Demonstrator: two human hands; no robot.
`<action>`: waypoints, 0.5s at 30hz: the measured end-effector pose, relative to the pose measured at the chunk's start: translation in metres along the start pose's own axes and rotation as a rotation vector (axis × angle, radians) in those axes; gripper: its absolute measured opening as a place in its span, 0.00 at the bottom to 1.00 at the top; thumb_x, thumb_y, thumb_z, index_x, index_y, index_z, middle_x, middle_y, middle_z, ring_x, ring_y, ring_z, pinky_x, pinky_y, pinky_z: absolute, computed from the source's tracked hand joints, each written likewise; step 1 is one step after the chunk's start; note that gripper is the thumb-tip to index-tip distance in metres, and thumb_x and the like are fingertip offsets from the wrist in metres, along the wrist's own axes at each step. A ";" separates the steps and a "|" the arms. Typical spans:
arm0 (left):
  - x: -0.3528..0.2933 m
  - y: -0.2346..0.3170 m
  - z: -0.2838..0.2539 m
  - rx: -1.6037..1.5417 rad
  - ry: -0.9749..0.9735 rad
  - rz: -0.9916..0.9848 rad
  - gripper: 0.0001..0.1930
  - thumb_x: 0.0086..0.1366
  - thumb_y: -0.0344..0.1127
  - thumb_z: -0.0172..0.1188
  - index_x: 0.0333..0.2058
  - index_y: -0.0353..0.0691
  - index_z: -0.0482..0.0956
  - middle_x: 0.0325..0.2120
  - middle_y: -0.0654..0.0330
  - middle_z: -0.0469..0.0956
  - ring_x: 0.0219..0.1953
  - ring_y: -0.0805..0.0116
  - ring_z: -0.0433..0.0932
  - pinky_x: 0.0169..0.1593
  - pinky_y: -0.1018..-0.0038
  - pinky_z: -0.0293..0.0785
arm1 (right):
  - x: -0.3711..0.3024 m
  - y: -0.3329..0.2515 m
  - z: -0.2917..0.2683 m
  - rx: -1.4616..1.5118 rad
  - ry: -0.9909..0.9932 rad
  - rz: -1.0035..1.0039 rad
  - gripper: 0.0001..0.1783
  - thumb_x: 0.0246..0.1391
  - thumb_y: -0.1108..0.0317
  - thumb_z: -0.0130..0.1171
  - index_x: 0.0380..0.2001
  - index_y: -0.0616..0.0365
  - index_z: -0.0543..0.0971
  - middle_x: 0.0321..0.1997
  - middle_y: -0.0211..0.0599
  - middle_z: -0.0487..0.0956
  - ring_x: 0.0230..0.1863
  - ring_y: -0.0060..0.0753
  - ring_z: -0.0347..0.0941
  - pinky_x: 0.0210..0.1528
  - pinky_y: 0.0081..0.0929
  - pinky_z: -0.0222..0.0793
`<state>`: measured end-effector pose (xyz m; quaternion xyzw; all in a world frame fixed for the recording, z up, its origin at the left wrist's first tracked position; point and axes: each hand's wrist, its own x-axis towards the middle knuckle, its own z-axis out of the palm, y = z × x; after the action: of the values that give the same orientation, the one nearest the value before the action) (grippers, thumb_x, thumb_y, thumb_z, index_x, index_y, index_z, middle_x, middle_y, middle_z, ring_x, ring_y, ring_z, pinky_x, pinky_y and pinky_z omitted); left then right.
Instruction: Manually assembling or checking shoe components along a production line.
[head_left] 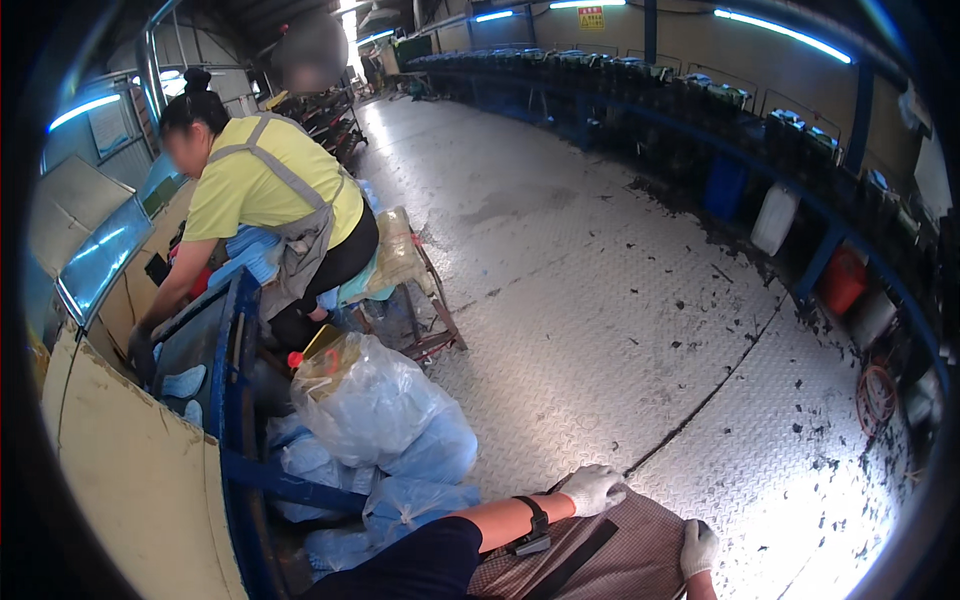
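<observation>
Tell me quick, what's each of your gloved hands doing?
Left hand: closed, holding the far edge of the brown checked fabric.
Right hand: closed, holding its right edge.

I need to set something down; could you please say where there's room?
The metal floor between the stool and long blue rack is mostly bare, with dark scraps nearer the rack. Left of the brown fabric, plastic bags are crowded.

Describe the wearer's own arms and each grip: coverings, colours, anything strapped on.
The left grip and right grip wear whitish gloves. The left arm has a dark navy sleeve and a black wrist strap with a greyish device; no sleeve shows on the visible right forearm.
</observation>
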<state>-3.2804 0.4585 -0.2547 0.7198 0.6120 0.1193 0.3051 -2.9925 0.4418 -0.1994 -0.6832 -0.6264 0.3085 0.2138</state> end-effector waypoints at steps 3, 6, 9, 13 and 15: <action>-0.001 -0.002 -0.004 -0.023 0.020 0.000 0.24 0.68 0.53 0.53 0.53 0.42 0.76 0.54 0.52 0.75 0.58 0.52 0.72 0.62 0.59 0.67 | 0.003 0.009 0.010 0.080 0.081 -0.079 0.26 0.63 0.53 0.51 0.30 0.69 0.81 0.29 0.62 0.80 0.33 0.58 0.79 0.39 0.46 0.70; -0.005 -0.011 -0.001 -0.031 0.051 -0.009 0.23 0.68 0.52 0.53 0.53 0.42 0.76 0.53 0.52 0.76 0.57 0.51 0.72 0.61 0.59 0.68 | 0.007 0.006 0.012 0.052 0.025 -0.038 0.25 0.63 0.53 0.51 0.31 0.69 0.82 0.29 0.62 0.80 0.33 0.57 0.79 0.39 0.46 0.70; -0.006 -0.014 -0.004 -0.034 0.079 -0.001 0.22 0.68 0.52 0.54 0.52 0.42 0.77 0.51 0.52 0.76 0.56 0.51 0.73 0.60 0.59 0.69 | 0.010 0.009 0.016 -0.014 -0.014 -0.023 0.25 0.63 0.54 0.50 0.31 0.69 0.82 0.30 0.62 0.80 0.34 0.59 0.79 0.39 0.46 0.70; -0.011 -0.014 -0.005 -0.046 0.092 0.007 0.22 0.68 0.52 0.54 0.51 0.41 0.77 0.51 0.52 0.77 0.55 0.51 0.74 0.60 0.59 0.69 | 0.005 0.004 0.015 -0.066 0.015 -0.082 0.25 0.63 0.54 0.50 0.30 0.69 0.82 0.31 0.62 0.80 0.34 0.61 0.78 0.39 0.48 0.70; -0.013 -0.012 -0.006 -0.024 0.095 0.013 0.23 0.67 0.52 0.54 0.51 0.41 0.77 0.51 0.51 0.77 0.55 0.51 0.73 0.60 0.59 0.69 | -0.001 0.000 0.014 -0.024 0.040 -0.075 0.26 0.62 0.53 0.49 0.30 0.69 0.81 0.31 0.62 0.80 0.34 0.63 0.77 0.39 0.50 0.69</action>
<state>-3.2961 0.4490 -0.2548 0.7135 0.6197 0.1628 0.2835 -3.0020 0.4392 -0.2090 -0.6678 -0.6507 0.2789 0.2297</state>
